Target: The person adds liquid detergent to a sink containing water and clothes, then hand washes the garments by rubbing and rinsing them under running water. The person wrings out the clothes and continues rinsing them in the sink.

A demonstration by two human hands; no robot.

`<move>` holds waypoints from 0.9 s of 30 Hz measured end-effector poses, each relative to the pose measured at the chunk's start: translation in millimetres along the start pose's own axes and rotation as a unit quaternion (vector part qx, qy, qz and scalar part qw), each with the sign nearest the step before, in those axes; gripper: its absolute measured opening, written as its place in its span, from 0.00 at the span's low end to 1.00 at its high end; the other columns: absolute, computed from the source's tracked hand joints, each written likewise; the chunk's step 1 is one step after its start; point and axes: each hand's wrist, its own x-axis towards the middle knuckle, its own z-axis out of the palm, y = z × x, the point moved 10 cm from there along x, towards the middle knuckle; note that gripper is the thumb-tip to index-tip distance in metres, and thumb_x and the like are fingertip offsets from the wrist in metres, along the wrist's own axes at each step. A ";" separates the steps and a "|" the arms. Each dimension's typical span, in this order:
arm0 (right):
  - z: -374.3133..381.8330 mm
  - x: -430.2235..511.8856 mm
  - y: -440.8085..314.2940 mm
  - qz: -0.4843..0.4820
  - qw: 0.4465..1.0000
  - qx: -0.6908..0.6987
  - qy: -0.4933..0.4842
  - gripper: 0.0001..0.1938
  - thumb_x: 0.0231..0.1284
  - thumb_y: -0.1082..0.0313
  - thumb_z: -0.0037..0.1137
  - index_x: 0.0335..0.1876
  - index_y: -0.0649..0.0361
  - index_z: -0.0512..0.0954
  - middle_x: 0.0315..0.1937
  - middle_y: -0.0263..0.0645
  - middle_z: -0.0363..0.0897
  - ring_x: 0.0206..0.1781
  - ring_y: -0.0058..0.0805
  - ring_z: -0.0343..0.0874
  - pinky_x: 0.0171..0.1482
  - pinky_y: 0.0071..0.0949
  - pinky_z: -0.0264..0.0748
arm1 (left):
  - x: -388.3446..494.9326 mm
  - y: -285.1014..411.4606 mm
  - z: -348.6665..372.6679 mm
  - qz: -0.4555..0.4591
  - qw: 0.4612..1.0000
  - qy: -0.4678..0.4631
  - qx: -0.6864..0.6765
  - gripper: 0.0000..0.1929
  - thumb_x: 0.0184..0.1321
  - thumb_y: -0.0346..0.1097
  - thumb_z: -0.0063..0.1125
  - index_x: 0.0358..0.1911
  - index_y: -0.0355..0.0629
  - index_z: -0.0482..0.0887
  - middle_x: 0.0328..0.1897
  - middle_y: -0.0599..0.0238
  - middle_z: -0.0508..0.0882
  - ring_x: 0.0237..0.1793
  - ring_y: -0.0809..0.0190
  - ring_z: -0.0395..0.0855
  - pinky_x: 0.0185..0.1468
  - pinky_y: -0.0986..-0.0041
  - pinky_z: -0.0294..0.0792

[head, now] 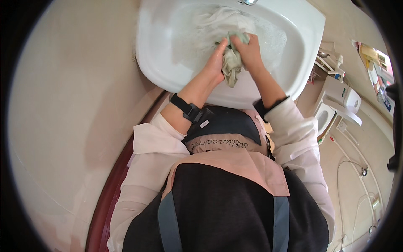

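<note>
Over the front of a white ceramic washbasin (154, 67), my left hand (217, 60) and my right hand (248, 50) grip a wet, bunched pale green cloth (232, 63). One end of the cloth shows between my right thumb and fingers, and a twisted end hangs down between my wrists. The left hand presses along its left side with the thumb raised. Behind my hands, a white cloth (220, 19) lies in sudsy water in the basin.
A chrome faucet (249, 1) sits at the basin's back edge. To the right are a white toilet (324, 115) with its cistern, a white pipe valve (338, 71) and wall pipes. A tiled wall (69, 94) rises close on the left beside a dark red door frame (115, 176).
</note>
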 end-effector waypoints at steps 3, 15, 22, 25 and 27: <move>2.5 -17.7 -39.8 -0.226 0.973 -0.046 0.016 0.20 0.39 0.64 0.64 0.37 0.69 0.71 0.36 0.49 0.71 0.40 0.40 0.72 0.44 0.34 0.68 | 2.1 4.4 5.7 0.014 0.998 -0.023 -0.065 0.24 0.62 0.54 0.41 0.51 0.42 0.69 0.48 0.59 0.75 0.47 0.58 0.75 0.49 0.65 0.70; -11.7 -23.7 -42.2 -0.131 0.988 -0.048 0.063 0.15 0.48 0.62 0.55 0.34 0.68 0.72 0.34 0.44 0.67 0.40 0.42 0.69 0.47 0.34 0.66 | 7.3 -4.2 1.3 0.017 0.998 -0.017 -0.055 0.29 0.63 0.60 0.35 0.51 0.39 0.70 0.44 0.60 0.77 0.44 0.61 0.76 0.45 0.69 0.71; -9.9 31.5 118.7 0.268 0.955 0.115 -0.061 0.27 0.51 0.47 0.51 0.51 0.62 0.72 0.58 0.55 0.62 0.58 0.44 0.65 0.56 0.35 0.63 | -3.3 42.0 -6.7 0.082 0.845 0.075 0.524 0.38 0.55 0.64 0.45 0.57 0.34 0.65 0.53 0.50 0.72 0.50 0.53 0.73 0.51 0.68 0.67; -10.2 15.1 123.3 0.066 0.940 -0.286 -0.175 0.38 0.49 0.37 0.47 0.62 0.57 0.62 0.66 0.53 0.48 0.65 0.51 0.54 0.62 0.50 0.52 | -7.1 46.2 -2.3 0.159 0.534 0.076 0.827 0.43 0.49 0.67 0.49 0.60 0.38 0.60 0.62 0.46 0.63 0.57 0.48 0.66 0.55 0.64 0.65; -7.1 -4.4 101.1 -0.114 0.912 -0.353 -0.175 0.34 0.48 0.43 0.51 0.62 0.50 0.62 0.66 0.46 0.48 0.64 0.52 0.54 0.62 0.51 0.53 | -12.6 34.5 2.2 0.238 0.432 0.061 0.868 0.41 0.44 0.57 0.60 0.61 0.46 0.60 0.61 0.45 0.63 0.57 0.45 0.66 0.56 0.62 0.65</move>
